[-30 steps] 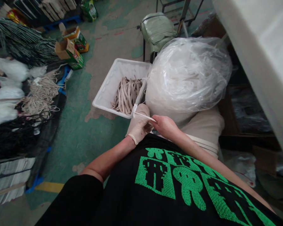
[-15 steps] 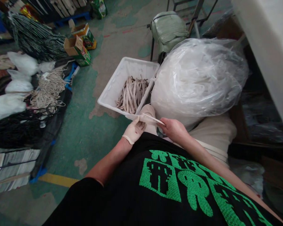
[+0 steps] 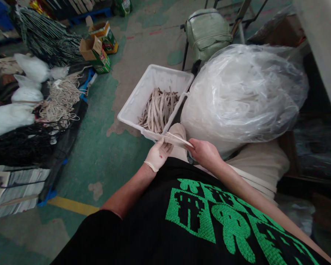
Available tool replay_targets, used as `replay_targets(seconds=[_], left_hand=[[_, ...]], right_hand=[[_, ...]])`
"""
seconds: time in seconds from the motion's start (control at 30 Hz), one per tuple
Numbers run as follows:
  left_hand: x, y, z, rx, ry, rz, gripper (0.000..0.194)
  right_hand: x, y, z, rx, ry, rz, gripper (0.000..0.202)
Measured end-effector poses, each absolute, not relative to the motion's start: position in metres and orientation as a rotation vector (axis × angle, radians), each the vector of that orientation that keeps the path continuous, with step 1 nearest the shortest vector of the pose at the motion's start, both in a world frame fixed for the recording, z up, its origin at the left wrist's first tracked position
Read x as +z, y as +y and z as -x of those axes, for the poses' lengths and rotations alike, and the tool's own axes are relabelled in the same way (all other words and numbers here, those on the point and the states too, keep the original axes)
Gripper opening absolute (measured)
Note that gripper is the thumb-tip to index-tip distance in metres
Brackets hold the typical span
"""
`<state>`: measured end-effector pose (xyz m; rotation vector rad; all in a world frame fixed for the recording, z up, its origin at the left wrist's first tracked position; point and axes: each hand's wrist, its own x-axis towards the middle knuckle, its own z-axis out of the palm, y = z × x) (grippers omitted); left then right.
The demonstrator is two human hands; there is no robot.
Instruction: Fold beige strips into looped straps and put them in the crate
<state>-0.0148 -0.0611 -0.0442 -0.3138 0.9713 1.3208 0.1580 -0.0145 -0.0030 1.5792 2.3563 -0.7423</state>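
Leftward, the strip (image 3: 182,141) extends from the right grip (image 3: 204,151).

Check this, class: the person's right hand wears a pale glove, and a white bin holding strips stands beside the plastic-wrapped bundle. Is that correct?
No: the head view shows the glove on the left hand; the right hand is bare. The rest stands.

That thin off-white strip (image 3: 180,138) of yours looks pretty straight, slanting down from by your gloved left hand (image 3: 159,151) into your bare right hand (image 3: 205,151), which is pinching it. Can't really make out its far end.
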Motion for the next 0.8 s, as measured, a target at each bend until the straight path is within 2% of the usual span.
replay_targets(seconds=[0.3,0.47,0.67,0.8], left_hand=[[-0.052,-0.065,0.017,1.299,0.906,0.356,0.027],[-0.058,-0.063,0.016,1.310,1.015,0.404,0.025],[-0.063,-0.060,0.011,1.341,1.036,0.426,0.027],[-0.064,-0.061,0.002,1.305,1.030,0.439,0.027]], right_hand=[[-0.011,-0.021,-0.159,-1.147,2.356,-1.582,0.038],[-0.012,-0.021,-0.156,-1.089,2.355,-1.608,0.034],[-0.008,-0.027,-0.155,-0.860,2.368,-1.588,0.021],[-0.011,-0.027,-0.142,-0.812,2.407,-1.524,0.022]])
